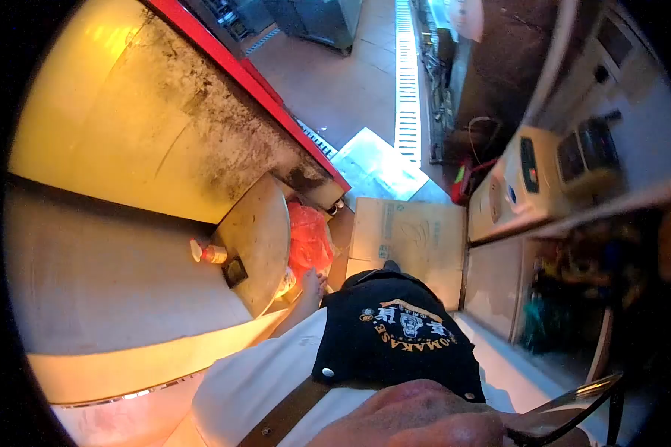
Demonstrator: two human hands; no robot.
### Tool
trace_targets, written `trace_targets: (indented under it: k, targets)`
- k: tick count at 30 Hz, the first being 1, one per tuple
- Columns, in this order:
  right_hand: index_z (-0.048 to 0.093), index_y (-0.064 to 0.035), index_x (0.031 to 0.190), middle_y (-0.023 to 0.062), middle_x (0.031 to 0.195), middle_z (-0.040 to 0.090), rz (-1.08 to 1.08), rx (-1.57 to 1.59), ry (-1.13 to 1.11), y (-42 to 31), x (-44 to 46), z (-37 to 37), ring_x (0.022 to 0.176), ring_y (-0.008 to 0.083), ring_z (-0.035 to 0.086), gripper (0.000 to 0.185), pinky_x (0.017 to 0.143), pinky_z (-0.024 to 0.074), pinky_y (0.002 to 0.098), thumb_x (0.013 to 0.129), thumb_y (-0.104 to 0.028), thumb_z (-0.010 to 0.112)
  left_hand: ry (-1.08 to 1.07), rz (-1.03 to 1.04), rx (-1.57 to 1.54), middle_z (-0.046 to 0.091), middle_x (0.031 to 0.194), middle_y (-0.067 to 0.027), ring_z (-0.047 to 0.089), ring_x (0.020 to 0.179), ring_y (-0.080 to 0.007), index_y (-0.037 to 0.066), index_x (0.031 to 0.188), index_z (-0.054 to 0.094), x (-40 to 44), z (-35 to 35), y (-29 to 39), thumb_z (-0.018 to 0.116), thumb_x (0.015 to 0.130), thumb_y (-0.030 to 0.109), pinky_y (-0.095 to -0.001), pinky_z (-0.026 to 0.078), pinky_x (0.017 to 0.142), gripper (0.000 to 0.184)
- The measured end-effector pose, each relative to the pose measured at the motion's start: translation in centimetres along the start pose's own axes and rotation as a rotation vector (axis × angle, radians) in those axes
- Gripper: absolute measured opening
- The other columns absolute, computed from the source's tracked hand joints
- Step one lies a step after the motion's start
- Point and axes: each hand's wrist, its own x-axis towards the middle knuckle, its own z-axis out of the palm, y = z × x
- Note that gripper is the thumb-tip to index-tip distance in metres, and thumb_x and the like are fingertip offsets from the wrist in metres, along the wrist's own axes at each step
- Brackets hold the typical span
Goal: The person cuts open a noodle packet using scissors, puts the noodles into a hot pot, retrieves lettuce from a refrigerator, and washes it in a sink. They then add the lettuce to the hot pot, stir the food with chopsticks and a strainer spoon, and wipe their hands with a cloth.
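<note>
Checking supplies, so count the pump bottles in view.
1: the pump bottle is left of the left hand, beside the curved board. Others may be hidden.

One left hand (314, 281), one red plastic bag (308, 232), one pump bottle (213, 254), one round-edged board (265, 231), one lettered black apron (395, 328), one printed cardboard piece (429, 235) and three visible stretches of slotted floor grating (408, 89) share the scene.

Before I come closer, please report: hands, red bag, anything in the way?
Left hand close to red bag, contact unclear; right hand out of view. Bag left of cardboard. Cardboard on floor ahead, maybe in the way.
</note>
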Motion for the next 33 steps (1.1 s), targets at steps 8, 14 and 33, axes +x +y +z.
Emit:
trace_targets:
  k: [8, 14, 33]
  targets:
    - [0.066, -0.0056, 0.103, 0.015, 0.088, 0.067, -0.054, -0.015, -0.001, -20.7, 15.5, -7.6, 0.081, 0.0259, 0.065, 0.034, 0.068, 0.0521, 0.0366, 0.082, -0.031, 0.063, -0.113, -0.204, 0.364, 0.057, 0.085, -0.0115, 0.057, 0.066, -0.0198, 0.002, 0.108, 0.049, 4.2, 7.5, 6.4, 0.055, 0.089, 0.029, -0.0316, 0.047, 0.056, 0.033]
    - [0.067, -0.0059, 0.103, 0.0144, 0.086, 0.067, -0.223, -0.297, -0.139, -38.4, 32.2, -12.1, 0.08, 0.0246, 0.065, 0.032, 0.067, 0.0523, 0.0358, 0.082, -0.03, 0.062, -0.004, -0.201, 0.257, 0.057, 0.084, -0.0097, 0.057, 0.065, -0.0196, 0.003, 0.107, 0.051, 8.2, 13.9, 9.0, 0.056, 0.089, 0.028, -0.0316, 0.048, 0.056, 0.031]
    - [0.049, -0.0062, 0.121, 0.0199, 0.104, 0.059, -1.975, -0.513, -1.216, -104.5, 9.5, 9.0, 0.097, 0.0364, 0.058, 0.05, 0.081, 0.0459, 0.0473, 0.082, -0.035, 0.063, 0.594, 0.402, 0.129, 0.06, 0.095, -0.0145, 0.056, 0.082, -0.0206, -0.002, 0.094, 0.054, 18.9, 30.6, 32.7, 0.065, 0.084, 0.032, -0.0366, 0.045, 0.075, 0.037]
